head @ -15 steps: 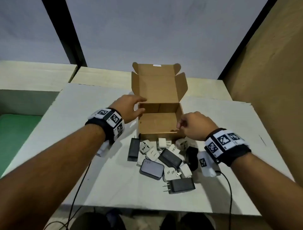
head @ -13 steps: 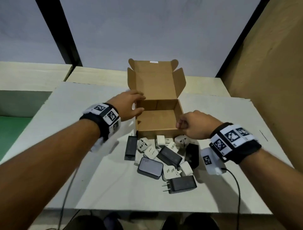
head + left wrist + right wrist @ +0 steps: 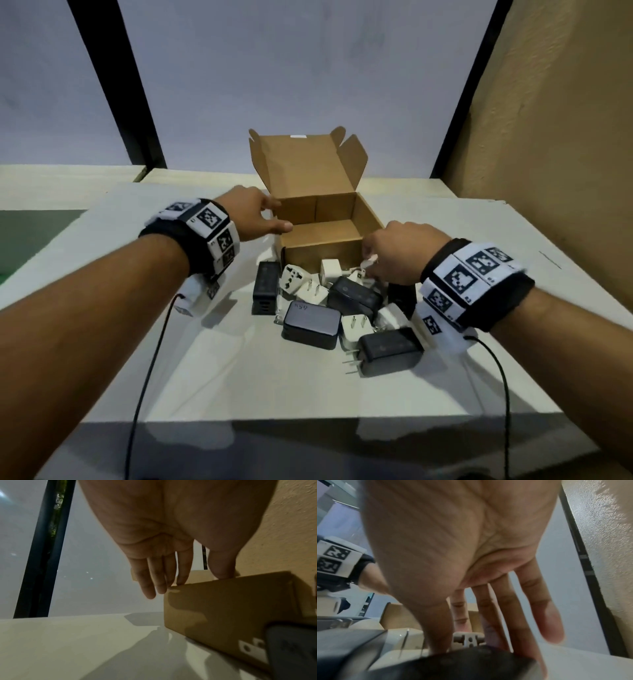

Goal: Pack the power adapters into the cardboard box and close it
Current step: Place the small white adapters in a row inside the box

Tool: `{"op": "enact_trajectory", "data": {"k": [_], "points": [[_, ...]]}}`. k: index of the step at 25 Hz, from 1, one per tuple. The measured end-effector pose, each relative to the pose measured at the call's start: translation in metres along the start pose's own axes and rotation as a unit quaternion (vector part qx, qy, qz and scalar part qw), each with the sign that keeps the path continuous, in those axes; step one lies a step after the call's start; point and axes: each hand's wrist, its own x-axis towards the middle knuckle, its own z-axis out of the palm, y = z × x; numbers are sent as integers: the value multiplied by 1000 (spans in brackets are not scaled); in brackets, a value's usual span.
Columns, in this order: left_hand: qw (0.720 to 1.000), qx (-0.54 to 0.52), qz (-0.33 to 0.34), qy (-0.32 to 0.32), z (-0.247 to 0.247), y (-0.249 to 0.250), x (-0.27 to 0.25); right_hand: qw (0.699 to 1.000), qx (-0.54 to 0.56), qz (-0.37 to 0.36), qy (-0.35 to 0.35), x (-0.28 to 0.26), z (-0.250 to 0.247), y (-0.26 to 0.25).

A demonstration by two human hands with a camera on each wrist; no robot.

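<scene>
An open cardboard box [image 3: 322, 253] stands mid-table, its lid upright and its inside bare. My left hand [image 3: 277, 217] touches the box's left wall with straight fingers. In the left wrist view, that hand [image 3: 180, 574] has its thumb and fingertips on the rim of the box [image 3: 231, 608]. A pile of black and white power adapters [image 3: 310, 323] lies in front of the box. My right hand [image 3: 394, 253] reaches down at the box's front right corner and pinches a white adapter [image 3: 368, 264]. In the right wrist view, thumb and fingers flank this adapter [image 3: 469, 640].
The white table [image 3: 239, 377] ends in a front edge near me. A brown wall [image 3: 565, 137] rises on the right. Wrist cables [image 3: 150, 359] trail over the front edge. A black adapter [image 3: 265, 291] lies near my left wrist, and another [image 3: 471, 662] lies under my right palm.
My right hand has dropped from just above the pile onto the white adapter at the box's front corner. The left hand stays at the box's left wall.
</scene>
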Motion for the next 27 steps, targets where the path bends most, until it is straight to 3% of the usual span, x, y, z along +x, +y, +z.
{"op": "enact_trajectory", "data": {"k": [7,12,16,19,23,27], "points": [[997,-25,4,-73,-3,-8,1,997,79,10,-16,8,-2,9],[994,-33,-6,-104,-4,-18,11,981,192,-41,-11,9,-58,25],[991,-48,2,-128,-3,-23,14,961,269,-66,-12,54,-77,16],[990,-47,-8,-136,-4,-24,16,969,231,-80,-29,89,-68,4],[992,-7,-27,-122,-6,-21,19,982,167,-94,1,116,-65,-15],[991,17,-24,-129,-8,-18,17,978,135,-158,-9,130,-62,-33]]}}
